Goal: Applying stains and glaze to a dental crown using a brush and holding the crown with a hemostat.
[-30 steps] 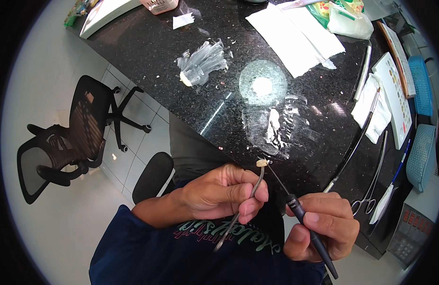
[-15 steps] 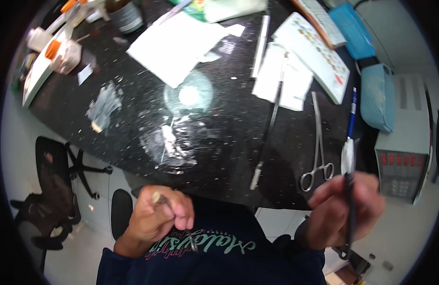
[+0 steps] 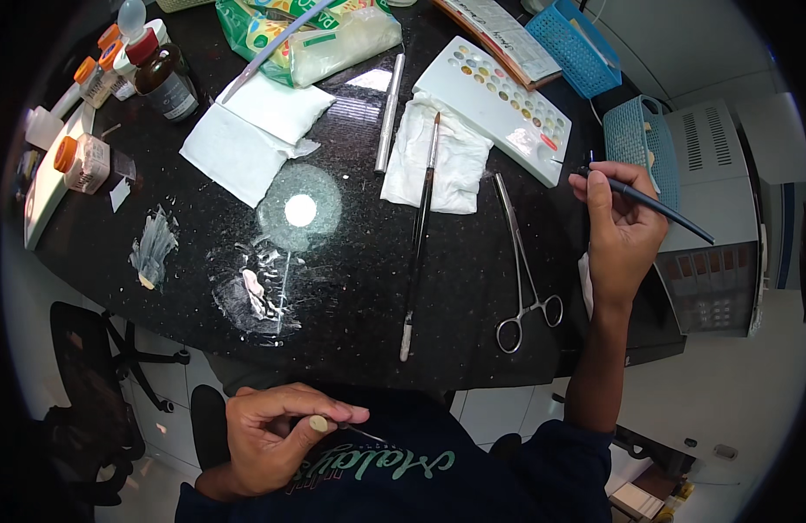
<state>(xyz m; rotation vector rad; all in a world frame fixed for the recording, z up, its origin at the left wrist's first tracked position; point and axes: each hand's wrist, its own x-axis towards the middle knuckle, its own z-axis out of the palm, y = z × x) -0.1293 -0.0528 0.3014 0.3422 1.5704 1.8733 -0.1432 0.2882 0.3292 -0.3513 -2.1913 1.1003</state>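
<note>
Dark tool [image 3: 677, 218], one, pinched in right hand's [image 3: 625, 222] grip near bench's [image 3: 359, 314] right end; tip hard to make out. Left hand's [image 3: 272, 436] grip pinches one metal tool [image 3: 365, 433], part-hidden by fingers, one cream piece [image 3: 318, 424] at its end. One brush [image 3: 418, 253], one clamp [image 3: 521, 261].

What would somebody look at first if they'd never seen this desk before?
Probably the bright round glow shining on the black tabletop, above a smear of white paste. Next might be the white palette dotted with colours at the far right, by the blue baskets. Then the hands: the right hand holds up a dark, slim tool, and a small pale piece shows by the left hand, low down in front.
</note>
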